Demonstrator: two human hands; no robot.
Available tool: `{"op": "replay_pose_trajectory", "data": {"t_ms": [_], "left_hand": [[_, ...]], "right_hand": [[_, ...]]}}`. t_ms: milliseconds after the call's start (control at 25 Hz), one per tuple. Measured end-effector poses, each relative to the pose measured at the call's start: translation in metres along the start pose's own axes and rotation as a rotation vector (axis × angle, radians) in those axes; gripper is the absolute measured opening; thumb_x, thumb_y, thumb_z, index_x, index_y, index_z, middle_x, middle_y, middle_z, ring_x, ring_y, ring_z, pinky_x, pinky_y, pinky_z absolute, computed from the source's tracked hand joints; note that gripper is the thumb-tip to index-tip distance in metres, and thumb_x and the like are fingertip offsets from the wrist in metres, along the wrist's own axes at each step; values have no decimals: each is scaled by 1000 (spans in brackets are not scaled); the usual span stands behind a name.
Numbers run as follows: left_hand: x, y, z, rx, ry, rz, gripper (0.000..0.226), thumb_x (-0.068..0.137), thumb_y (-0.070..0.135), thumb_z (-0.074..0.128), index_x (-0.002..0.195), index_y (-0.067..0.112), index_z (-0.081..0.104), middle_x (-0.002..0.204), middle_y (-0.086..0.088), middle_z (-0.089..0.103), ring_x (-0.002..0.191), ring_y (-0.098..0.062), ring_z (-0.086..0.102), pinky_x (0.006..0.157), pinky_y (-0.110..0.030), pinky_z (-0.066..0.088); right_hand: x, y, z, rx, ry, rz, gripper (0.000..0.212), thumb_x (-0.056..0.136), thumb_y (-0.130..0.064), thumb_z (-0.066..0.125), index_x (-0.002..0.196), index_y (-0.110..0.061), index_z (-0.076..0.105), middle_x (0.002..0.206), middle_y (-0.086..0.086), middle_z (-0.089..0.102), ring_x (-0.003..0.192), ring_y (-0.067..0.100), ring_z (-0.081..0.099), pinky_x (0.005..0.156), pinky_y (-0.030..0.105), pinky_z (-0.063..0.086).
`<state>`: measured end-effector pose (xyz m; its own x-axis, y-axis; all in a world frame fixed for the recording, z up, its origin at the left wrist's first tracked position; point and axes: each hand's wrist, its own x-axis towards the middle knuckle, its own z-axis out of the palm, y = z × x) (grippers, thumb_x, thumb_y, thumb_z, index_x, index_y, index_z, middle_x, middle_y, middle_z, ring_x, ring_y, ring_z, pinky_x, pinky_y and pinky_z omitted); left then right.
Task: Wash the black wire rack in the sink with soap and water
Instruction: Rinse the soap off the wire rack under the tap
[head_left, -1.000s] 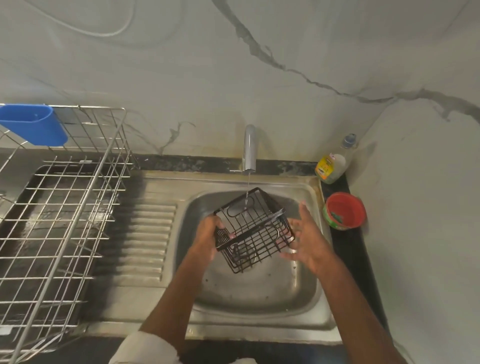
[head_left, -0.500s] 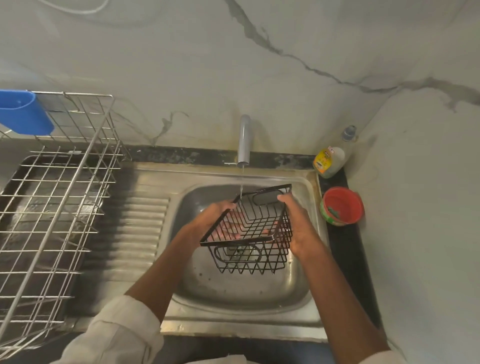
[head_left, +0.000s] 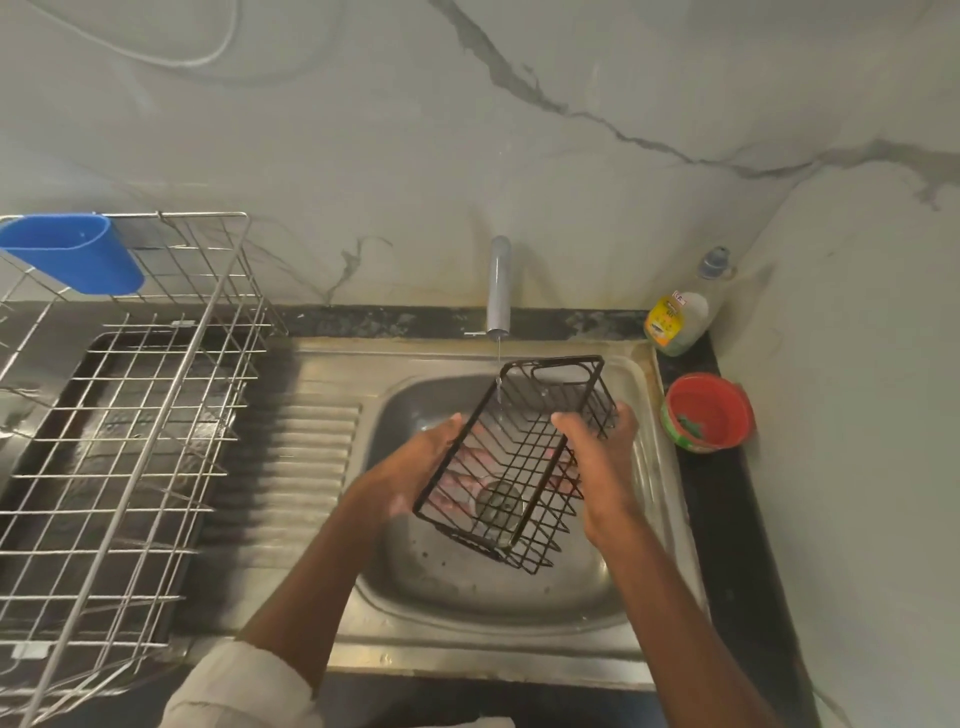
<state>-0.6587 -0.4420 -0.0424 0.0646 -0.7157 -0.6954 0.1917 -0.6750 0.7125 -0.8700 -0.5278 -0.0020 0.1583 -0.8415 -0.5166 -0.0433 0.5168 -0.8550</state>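
Note:
The black wire rack (head_left: 540, 415), a small open-topped basket, hangs tilted over the steel sink (head_left: 597, 582). Its far end sits under the tap (head_left: 498, 286), where a thin stream of water runs onto the wires. My left hand (head_left: 415, 467) holds the rack's left long side, fingers under the base. On the right long side, my right hand (head_left: 597, 457) grips the rim, its thumb hooked over the top wire. A dish soap bottle (head_left: 678, 322) stands at the sink's back right corner.
A red bowl (head_left: 709, 410) with something green inside sits on the dark counter right of the sink. Left of the ribbed drainboard (head_left: 291, 467) stands a large steel dish rack (head_left: 130, 415) with a blue cutlery holder (head_left: 72, 254).
Both hands turned the rack so its long axis now points away from me. Its far end moved up under the running tap.

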Motion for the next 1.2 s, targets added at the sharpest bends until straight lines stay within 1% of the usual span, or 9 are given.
{"op": "replay_pose_trajectory", "data": {"t_ms": [120, 240, 360, 480, 720, 840, 960, 1080, 1200], "left_hand": [[3, -1, 6, 25, -48, -24, 75, 99, 83, 10, 139, 47, 61, 134, -6, 73, 125, -30, 69, 110, -59, 50], [12, 11, 21, 34, -40, -4, 81, 92, 87, 0, 135, 51, 59, 134, 2, 68, 135, -25, 56, 117, -60, 35], [32, 23, 28, 33, -70, 53, 94, 85, 95, -2, 144, 53, 59, 150, -1, 62, 146, -30, 47, 121, -63, 25], [46, 36, 38, -22, -87, 114, 95, 86, 95, -3, 142, 51, 61, 154, -1, 58, 147, -26, 45, 123, -61, 22], [75, 53, 45, -176, -37, 98, 111, 87, 93, -3, 160, 27, 48, 164, -11, 49, 157, -33, 35, 132, -58, 11], [92, 50, 40, -276, 84, 23, 108, 90, 93, 2, 164, 24, 40, 168, -16, 41, 158, -41, 31, 130, -62, 17], [105, 41, 34, -296, 73, -70, 108, 88, 96, 13, 157, 22, 52, 156, -22, 55, 143, -45, 52, 117, -59, 44], [111, 38, 34, -335, 91, -51, 80, 104, 74, 31, 140, 12, 67, 138, -23, 69, 128, -40, 66, 92, -46, 64], [114, 34, 35, -408, 144, -18, 52, 106, 41, 45, 138, 6, 65, 142, -28, 65, 119, -37, 68, 100, -48, 62]], "right_hand": [[-14, 1, -7, -13, -47, -206, 109, 85, -9, 81, 161, -40, 9, 161, -7, 26, 125, -9, 45, 80, 13, 51], [-26, 7, -11, -125, -80, -371, 128, 74, -3, 90, 163, -37, 5, 160, -16, 26, 139, -16, 33, 115, 19, 36], [-27, 14, -16, -166, -104, -420, 128, 70, -1, 92, 160, -36, 7, 151, -38, 19, 142, -17, 21, 109, -2, 18], [-24, 14, -24, -165, -79, -464, 123, 68, 4, 91, 145, -50, 11, 129, -64, 19, 129, -34, 20, 105, -5, 18], [-17, 11, -29, -235, -32, -602, 117, 62, 5, 94, 140, -47, 24, 140, -23, 38, 132, -12, 37, 106, 4, 29], [-12, 9, -27, -236, -31, -624, 115, 61, 6, 94, 147, -30, 27, 142, -9, 41, 136, 1, 40, 110, 12, 32], [-8, 13, -26, -257, -49, -649, 114, 60, 11, 93, 147, -21, 27, 143, -2, 41, 136, 5, 43, 110, 15, 35], [-2, 20, -31, -294, -73, -623, 120, 62, 6, 91, 149, -37, 20, 148, -19, 38, 142, 7, 40, 114, 20, 34], [-1, 28, -37, -304, -50, -562, 121, 64, -4, 90, 146, -55, 17, 151, -22, 36, 147, 13, 36, 121, 35, 32]]}}
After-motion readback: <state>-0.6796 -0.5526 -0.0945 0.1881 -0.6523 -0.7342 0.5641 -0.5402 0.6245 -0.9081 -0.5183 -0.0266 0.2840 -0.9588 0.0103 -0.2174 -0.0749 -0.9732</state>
